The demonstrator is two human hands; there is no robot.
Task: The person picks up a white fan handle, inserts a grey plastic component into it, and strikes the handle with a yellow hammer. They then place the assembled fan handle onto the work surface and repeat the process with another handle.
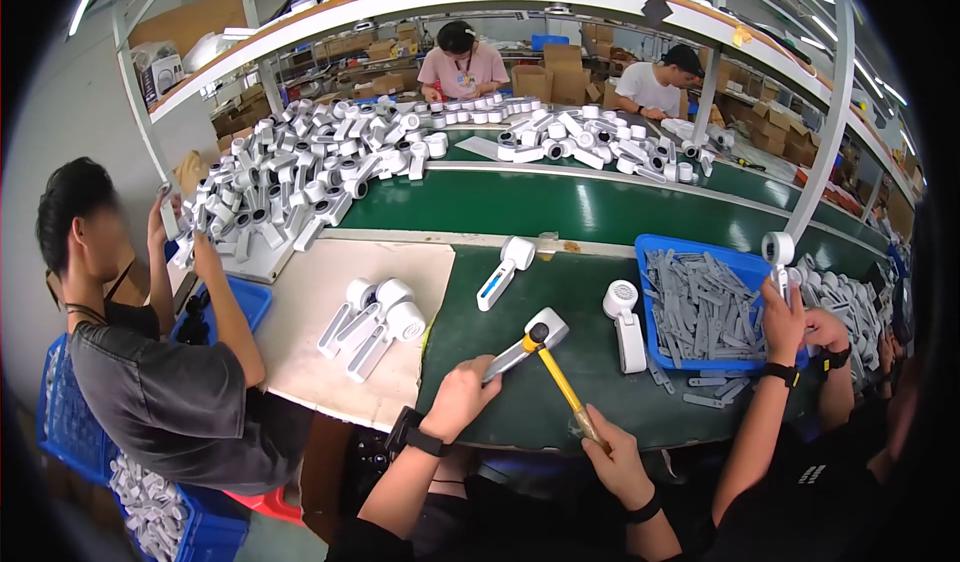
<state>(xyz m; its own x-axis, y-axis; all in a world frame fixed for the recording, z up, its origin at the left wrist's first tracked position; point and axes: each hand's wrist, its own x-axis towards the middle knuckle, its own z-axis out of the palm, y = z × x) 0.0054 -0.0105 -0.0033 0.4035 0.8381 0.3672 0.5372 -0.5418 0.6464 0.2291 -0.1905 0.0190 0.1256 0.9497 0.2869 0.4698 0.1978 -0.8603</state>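
Note:
My left hand (462,394) grips the handle of a white and grey handheld device (528,342) lying flat on the green mat (600,402). My right hand (612,454) holds the end of a hammer (556,372) with a yellow shaft. The hammer's dark head rests on the round head end of the device. A black band is on each of my wrists.
Two more white devices (503,270) (625,324) lie on the mat, three others (372,324) on the pale board to the left. A blue tray (652,248) holds grey strips. A person at left and a person at right each hold a device; large piles lie beyond the green belt.

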